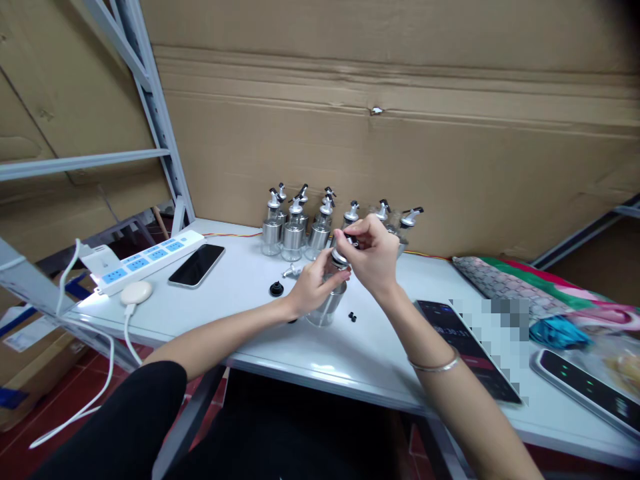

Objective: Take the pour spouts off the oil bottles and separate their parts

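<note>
A glass oil bottle point(327, 308) with a metal sleeve stands on the white table in front of me. My left hand point(314, 285) is closed around its neck and upper part. Above it, the fingers of my right hand point(374, 259) pinch the silver pour spout point(340, 259) at the bottle's mouth; they hide most of the spout's tip. Just left of the bottle lie a loose silver spout point(291, 271) and a black round stopper point(276, 289). Several tiny black pieces point(353, 317) rest to its right.
Several similar bottles point(293, 233) with spouts stand along the cardboard wall point(300, 127). At left are a phone point(197, 265), a white power strip point(150, 261) and a charger puck point(136, 293). A tablet-like screen point(465, 347), a black-topped device point(590, 387) and colourful cloth point(565, 293) occupy the right.
</note>
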Available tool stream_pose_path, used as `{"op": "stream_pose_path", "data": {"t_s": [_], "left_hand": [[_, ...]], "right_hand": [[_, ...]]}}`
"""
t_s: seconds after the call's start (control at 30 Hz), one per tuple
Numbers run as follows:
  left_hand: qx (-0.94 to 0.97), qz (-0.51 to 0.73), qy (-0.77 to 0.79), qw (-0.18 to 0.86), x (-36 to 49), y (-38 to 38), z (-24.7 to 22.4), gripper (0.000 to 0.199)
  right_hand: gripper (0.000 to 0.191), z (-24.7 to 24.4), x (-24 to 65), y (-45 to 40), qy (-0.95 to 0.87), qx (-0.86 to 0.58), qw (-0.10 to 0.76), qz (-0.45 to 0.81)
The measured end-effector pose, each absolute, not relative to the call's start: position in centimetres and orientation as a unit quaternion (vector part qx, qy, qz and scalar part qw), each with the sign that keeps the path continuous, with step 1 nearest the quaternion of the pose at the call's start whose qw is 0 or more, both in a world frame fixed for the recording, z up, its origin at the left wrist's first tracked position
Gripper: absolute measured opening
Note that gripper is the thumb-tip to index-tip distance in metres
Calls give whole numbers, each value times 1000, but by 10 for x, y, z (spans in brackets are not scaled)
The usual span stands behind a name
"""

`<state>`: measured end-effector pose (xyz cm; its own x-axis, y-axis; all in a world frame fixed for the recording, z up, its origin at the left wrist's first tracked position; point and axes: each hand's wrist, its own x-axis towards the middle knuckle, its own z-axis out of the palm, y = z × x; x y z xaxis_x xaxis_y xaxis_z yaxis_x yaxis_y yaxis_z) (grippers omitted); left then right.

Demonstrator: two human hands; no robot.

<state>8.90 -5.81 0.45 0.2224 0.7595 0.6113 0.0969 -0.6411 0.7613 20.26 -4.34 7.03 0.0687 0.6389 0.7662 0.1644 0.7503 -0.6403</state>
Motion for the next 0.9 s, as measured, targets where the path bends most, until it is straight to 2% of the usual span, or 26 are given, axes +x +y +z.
{"op": "stream_pose_path", "data": {"t_s": [0.13,0.37,0.47,0.57,0.6,0.67,0.7,0.77,0.83,0.9], "left_hand": [[718,560,289,296,88,-58,5,45],[744,544,284,265,88,-57,6,35],[765,526,274,253,84,-55,0,52],[799,489,254,240,77,-49,-7,90],[813,463,262,236,74,-47,-8,101],[846,386,291,224,68,-44,-7,113],[862,342,304,217,65,-42,-5,111],[884,272,328,192,56,-40,2,93],[886,251,360,151,46,-36,9,67],[876,249,400,103,37,-31,13,52]], "right_hand": [[19,68,204,-45,-670,-300,655,176],[17,65,206,-47,-683,-302,640,179],[9,54,211,-48,-738,-290,594,136],[57,35,217,-55,-780,-282,549,102],[66,28,218,-58,-767,-297,560,99],[71,20,222,-63,-752,-321,555,153],[72,18,223,-64,-750,-325,546,185],[73,22,228,-61,-749,-330,532,220],[74,33,234,-52,-744,-346,536,199],[79,45,241,-36,-736,-361,554,148]]}}
